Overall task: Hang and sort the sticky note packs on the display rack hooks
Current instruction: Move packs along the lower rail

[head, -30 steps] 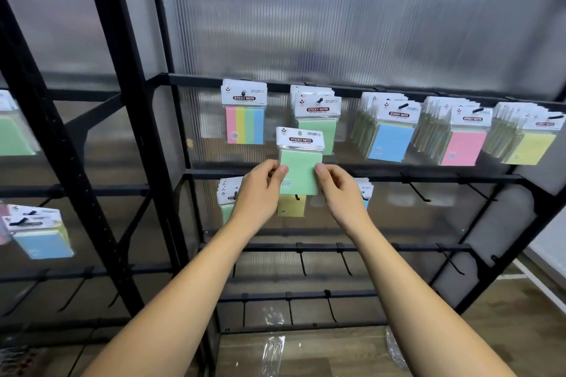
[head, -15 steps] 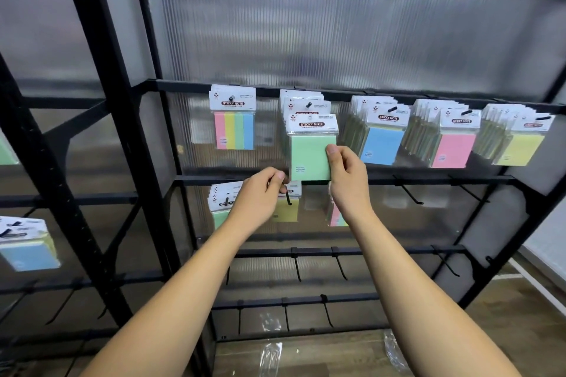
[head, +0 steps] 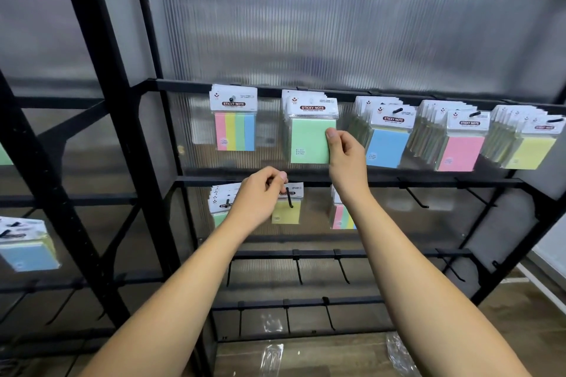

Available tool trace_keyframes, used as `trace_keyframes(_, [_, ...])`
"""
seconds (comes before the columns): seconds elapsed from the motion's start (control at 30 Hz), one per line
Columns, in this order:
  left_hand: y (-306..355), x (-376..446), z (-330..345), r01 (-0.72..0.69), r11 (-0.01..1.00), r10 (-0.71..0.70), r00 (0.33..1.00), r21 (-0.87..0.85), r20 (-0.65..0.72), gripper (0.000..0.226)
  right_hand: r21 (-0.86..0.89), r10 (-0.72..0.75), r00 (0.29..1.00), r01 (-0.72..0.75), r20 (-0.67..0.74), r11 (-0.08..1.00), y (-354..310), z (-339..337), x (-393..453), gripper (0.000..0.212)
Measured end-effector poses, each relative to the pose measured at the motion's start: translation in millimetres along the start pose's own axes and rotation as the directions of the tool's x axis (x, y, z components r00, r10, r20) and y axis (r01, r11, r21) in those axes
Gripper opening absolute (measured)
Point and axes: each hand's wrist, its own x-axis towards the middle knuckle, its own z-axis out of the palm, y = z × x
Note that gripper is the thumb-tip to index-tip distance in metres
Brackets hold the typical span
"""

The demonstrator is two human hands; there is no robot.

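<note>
Your right hand (head: 344,159) is up at the top row, thumb and fingertips pinching the right edge of the green pack (head: 310,141), which hangs at the front of a small stack of green packs on its hook, header card reading STICKY NOTE. Just left of that hand, past the green pack, hangs the striped pack (head: 234,124) in pink, yellow, green and blue. Right of your hand, almost touching your knuckles, sits the blue pack (head: 386,144) leading its own thick stack, then the pink pack (head: 461,148), then the yellow pack (head: 530,148) furthest out. Your left hand (head: 260,197) is lower, down at the second rail (head: 428,183), fingers curled in, fingertips bunched beside the black hook (head: 289,198); whether they grip anything you cannot tell from here. That hook pokes through a small yellow pack (head: 286,211) just right of your left hand. Behind your left wrist there is a green-fronted stack (head: 221,203), partly hidden by the hand. Under your right wrist a multicolour pack (head: 341,214) peeks out, mostly covered by the forearm. Below both arms, two more rails carry bare black hooks (head: 298,272). Far left of your left arm, beyond the black upright (head: 116,131), a blue pack on the neighbouring bay (head: 29,254) hangs blurred.
</note>
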Motion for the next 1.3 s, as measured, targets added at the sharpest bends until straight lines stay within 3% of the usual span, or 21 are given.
trace_keyframes(0.9, [-19.8,10.0,4.9,0.008,1.0,-0.008,1.0,0.004,-0.002,0.019,-0.103,0.091,0.996,-0.088,0.015,0.991,16.4,5.5,8.4,0.049])
trace_keyframes(1.13, [-39.0,4.5,7.2,0.044,0.999,-0.043,0.999,0.027,-0.022,0.018,-0.192,0.223,0.965,-0.195,0.137,0.962,35.2,7.6,-7.3,0.043])
trace_keyframes(1.3, [-60.1,-11.8,8.3,0.115,0.992,-0.115,0.993,0.048,-0.021,0.017,-0.264,0.361,0.899,-0.296,0.248,0.918,62.8,13.0,-31.1,0.032])
